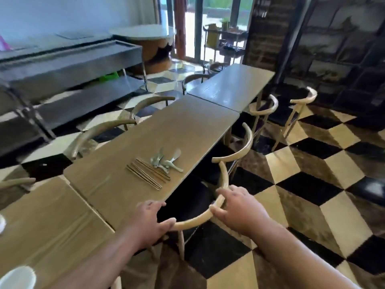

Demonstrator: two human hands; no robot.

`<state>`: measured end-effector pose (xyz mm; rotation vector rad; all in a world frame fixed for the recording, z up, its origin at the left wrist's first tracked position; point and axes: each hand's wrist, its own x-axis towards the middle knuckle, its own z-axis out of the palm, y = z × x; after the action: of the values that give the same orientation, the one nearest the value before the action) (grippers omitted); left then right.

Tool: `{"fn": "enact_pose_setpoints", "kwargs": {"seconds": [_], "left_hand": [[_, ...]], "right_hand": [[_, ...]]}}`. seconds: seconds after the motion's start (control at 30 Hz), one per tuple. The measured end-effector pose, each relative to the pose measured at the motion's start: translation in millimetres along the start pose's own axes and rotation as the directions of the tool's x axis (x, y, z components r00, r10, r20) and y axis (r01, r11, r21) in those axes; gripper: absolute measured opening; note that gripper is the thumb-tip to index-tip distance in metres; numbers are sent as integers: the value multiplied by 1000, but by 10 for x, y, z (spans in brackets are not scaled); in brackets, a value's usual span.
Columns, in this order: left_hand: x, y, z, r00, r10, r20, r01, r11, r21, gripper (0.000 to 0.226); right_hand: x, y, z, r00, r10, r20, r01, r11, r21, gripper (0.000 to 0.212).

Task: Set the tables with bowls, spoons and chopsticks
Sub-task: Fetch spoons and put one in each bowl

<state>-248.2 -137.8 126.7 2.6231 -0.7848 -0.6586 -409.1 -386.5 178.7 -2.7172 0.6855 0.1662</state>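
Trouble would come from the chair [195, 220]: left grip [149, 220] and right grip [237, 207] both curl round its curved back rail, and a hard shove could bump the desk [187, 126], scattering chopsticks [148, 173] and spoons [166, 161] lying loose near its right edge.

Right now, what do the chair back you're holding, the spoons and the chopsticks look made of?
The chair back: bent pale wood, smooth, likely varnished given its sheen. The spoons: pale and glossy, probably ceramic or melamine; blur leaves it open. The chopsticks: brown, matte, wood or bamboo by colour.
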Motion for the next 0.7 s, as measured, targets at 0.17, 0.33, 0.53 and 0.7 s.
{"fn": "enact_pose_setpoints", "kwargs": {"seconds": [0.17, 0.33, 0.53, 0.7], "left_hand": [[723, -288, -250, 995, -39, -93, 43, 998, 39, 93], [1460, -517, -427, 997, -65, -49, 64, 998, -25, 79], [2403, -655, -470, 987, -162, -7, 162, 986, -27, 80], [2981, -682, -211, 959, -282, 3, 282, 959, -14, 71]], "right_hand": [[1019, -347, 38, 990, -125, 68, 129, 990, -58, 69], [1866, -523, 5, 982, -112, 150, 126, 988, -85, 64], [2814, -546, 217, 975, -86, 204, 108, 989, -98, 60], [3380, -506, 809, 922, -84, 379, 130, 987, -97, 56]]}}
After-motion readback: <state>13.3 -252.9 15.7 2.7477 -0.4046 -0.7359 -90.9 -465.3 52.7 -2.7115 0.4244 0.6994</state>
